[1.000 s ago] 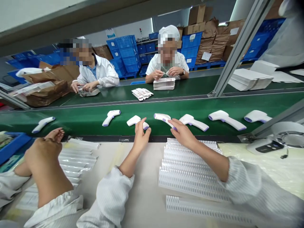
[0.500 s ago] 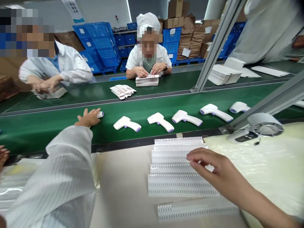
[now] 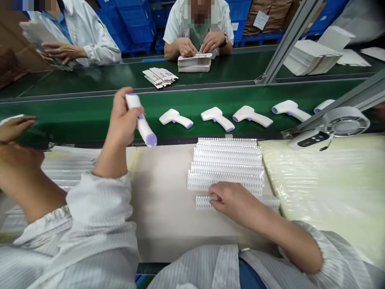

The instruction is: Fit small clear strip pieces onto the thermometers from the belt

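My left hand (image 3: 124,120) is closed around the body of a white-and-purple infrared thermometer (image 3: 145,130), holding it up at the near edge of the green belt. Its handle end points down toward me. My right hand (image 3: 230,198) is over a short row of white toothed plastic strip (image 3: 203,202) on the bench. Its thumb and fingers are bent together at the strip's teeth; whatever they pinch is hidden. Just behind it lie several more rows of white toothed strips (image 3: 225,162). Thermometers of the same kind, such as one (image 3: 176,118), rest on the belt.
A small white fan (image 3: 344,122) stands at the right beside a plastic-wrapped yellowish stack (image 3: 325,180). A metal post (image 3: 290,44) rises past the belt. At left, a co-worker's hand (image 3: 15,128) reaches toward the belt. Opposite, two people handle paper pieces and white cartons.
My left hand has lifted the thermometer off the belt and drawn it toward me. My right hand has come down to the front strip, fingers closing. The view has tilted down.
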Tool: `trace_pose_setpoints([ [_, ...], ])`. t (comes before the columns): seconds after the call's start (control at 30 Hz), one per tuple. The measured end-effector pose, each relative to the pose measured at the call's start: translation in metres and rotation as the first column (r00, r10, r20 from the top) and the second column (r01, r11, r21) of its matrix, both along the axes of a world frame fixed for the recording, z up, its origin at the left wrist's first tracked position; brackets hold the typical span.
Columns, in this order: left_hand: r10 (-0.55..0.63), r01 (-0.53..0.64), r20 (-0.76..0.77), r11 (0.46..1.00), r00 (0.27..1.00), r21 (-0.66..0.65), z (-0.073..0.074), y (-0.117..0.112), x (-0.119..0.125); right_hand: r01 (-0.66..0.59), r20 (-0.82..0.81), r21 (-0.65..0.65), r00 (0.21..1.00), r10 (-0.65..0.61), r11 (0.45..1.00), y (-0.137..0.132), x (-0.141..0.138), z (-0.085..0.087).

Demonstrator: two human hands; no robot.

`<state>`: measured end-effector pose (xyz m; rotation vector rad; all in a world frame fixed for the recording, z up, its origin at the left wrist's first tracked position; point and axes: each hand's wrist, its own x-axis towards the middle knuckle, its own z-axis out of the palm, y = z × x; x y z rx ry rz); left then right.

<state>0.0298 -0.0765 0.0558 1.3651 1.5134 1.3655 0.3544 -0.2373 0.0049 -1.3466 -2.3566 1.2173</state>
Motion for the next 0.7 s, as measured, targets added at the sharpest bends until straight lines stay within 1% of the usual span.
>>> trace_pose_setpoints([
  [0.07, -0.054, 0.055, 0.077, 0.998, 0.996, -0.014, -0.003, -0.027, 0.034, -0.005, -0.009, 0.002, 1.0, 0.005, 1.0, 0.001, -0.005, -0.001],
  [0.13, -0.12, 0.126, 0.19, 0.992, 0.974, -0.022, -0.008, -0.049, 0.064, -0.001, -0.029, 0.007, 1.0, 0.001, 1.0, 0.002, -0.009, -0.001],
  [0.23, -0.201, 0.231, 0.338, 0.972, 0.919, -0.049, -0.014, -0.069, 0.102, -0.005, -0.046, -0.007, 0.999, 0.005, 1.0, 0.003, -0.007, 0.001],
  [0.27, -0.219, 0.261, 0.374, 0.963, 0.901, -0.064, -0.015, -0.074, 0.111, -0.001, -0.069, -0.037, 0.998, -0.002, 0.999, 0.003, -0.004, 0.002],
  [0.33, -0.244, 0.309, 0.419, 0.946, 0.874, -0.095, -0.017, -0.079, 0.125, 0.027, -0.168, -0.156, 0.984, -0.054, 0.987, 0.003, 0.005, 0.006],
  [0.4, -0.25, 0.332, 0.438, 0.936, 0.863, -0.12, -0.018, -0.082, 0.134, 0.057, -0.31, -0.313, 0.938, -0.158, 0.948, 0.004, 0.015, 0.01],
  [0.47, -0.245, 0.334, 0.444, 0.933, 0.862, -0.133, -0.018, -0.085, 0.14, 0.066, -0.436, -0.435, 0.857, -0.274, 0.898, 0.005, 0.023, 0.017],
  [0.53, -0.238, 0.337, 0.445, 0.929, 0.863, -0.155, -0.016, -0.089, 0.147, 0.072, -0.548, -0.503, 0.744, -0.383, 0.861, 0.008, 0.029, 0.027],
  [0.57, -0.238, 0.343, 0.441, 0.923, 0.865, -0.175, -0.015, -0.093, 0.151, 0.089, -0.605, -0.519, 0.664, -0.439, 0.85, 0.01, 0.03, 0.032],
  [0.63, -0.25, 0.372, 0.433, 0.901, 0.866, -0.224, -0.013, -0.102, 0.161, 0.16, -0.702, -0.521, 0.478, -0.527, 0.839, 0.017, 0.031, 0.042],
  [0.67, -0.26, 0.392, 0.437, 0.887, 0.861, -0.244, -0.012, -0.107, 0.167, 0.212, -0.735, -0.513, 0.392, -0.553, 0.832, 0.02, 0.029, 0.047],
  [0.7, -0.278, 0.421, 0.45, 0.87, 0.849, -0.257, -0.01, -0.113, 0.172, 0.258, -0.756, -0.505, 0.328, -0.567, 0.823, 0.024, 0.027, 0.05],
])
